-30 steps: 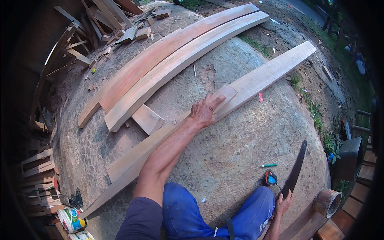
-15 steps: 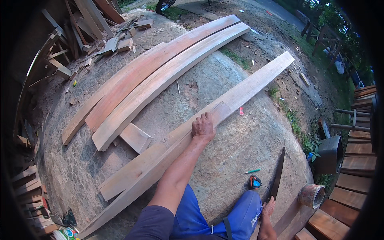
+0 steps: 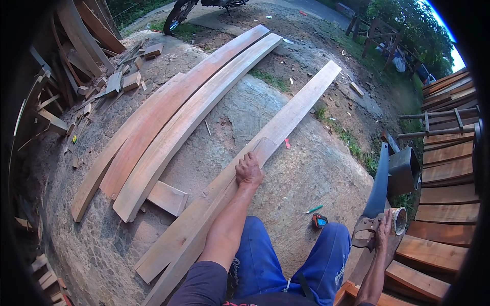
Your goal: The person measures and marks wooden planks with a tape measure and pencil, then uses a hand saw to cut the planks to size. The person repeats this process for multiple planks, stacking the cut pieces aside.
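Observation:
A handsaw (image 3: 377,186) with a dark blade and a wooden handle stands nearly upright at my right. My right hand (image 3: 384,229) grips it beside the handle, the blade pointing away from me. With its fingers curled over the edge, my left hand (image 3: 249,169) holds a long pale wooden board (image 3: 301,109) that slants across the ground. A shorter wood piece (image 3: 264,150) lies against that board just beyond my left knuckles. Another plank (image 3: 176,237) sits beside the board's near end. The undersides of my left fingers are hidden.
Long curved planks (image 3: 204,97) lie to the left, over a wood block (image 3: 167,198). A tape measure (image 3: 319,221) and green pencil (image 3: 314,209) rest near my right knee. A paint-stained can (image 3: 399,222), a dark bucket (image 3: 403,176) and stacked boards (image 3: 449,194) stand at the right.
My right hand has lifted the handsaw from the ground and moved it up and right. The left hand stays on the board. The whole view has shifted somewhat.

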`<move>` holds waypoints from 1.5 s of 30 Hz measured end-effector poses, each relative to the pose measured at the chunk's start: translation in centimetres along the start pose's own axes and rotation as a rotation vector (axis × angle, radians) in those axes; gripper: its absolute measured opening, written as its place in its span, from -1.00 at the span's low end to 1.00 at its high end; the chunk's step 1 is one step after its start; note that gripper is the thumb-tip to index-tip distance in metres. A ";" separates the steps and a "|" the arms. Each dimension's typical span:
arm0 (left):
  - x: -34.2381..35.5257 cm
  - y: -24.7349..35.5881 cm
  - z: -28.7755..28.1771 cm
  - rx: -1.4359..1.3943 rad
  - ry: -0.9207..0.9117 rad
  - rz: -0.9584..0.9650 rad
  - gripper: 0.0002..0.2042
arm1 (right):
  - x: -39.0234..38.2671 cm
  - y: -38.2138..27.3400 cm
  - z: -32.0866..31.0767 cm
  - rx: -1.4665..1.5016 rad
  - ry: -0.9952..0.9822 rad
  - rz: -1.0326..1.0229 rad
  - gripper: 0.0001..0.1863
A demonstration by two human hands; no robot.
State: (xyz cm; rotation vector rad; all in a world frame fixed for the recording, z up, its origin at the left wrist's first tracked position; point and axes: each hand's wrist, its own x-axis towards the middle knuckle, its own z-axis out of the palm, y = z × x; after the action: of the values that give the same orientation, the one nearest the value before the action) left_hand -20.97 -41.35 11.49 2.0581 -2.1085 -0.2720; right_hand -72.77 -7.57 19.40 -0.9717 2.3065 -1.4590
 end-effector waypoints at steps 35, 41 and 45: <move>-2.0 3.0 3.8 0.169 0.196 -0.153 -0.43 | 2.6 -20.9 14.9 0.940 -0.667 0.280 -0.05; -1.2 2.2 3.6 0.103 0.171 -0.174 -0.39 | 2.6 -22.9 15.1 0.864 -0.644 -0.116 -0.03; -2.7 4.8 5.8 0.234 0.118 -0.190 -0.52 | 2.9 -21.6 16.9 0.586 -0.667 -0.276 -0.19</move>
State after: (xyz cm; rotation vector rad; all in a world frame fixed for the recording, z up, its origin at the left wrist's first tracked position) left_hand -27.02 -38.52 7.12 2.3456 -1.9585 0.0747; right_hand -57.27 -27.44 30.68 -1.3443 1.2238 -1.4711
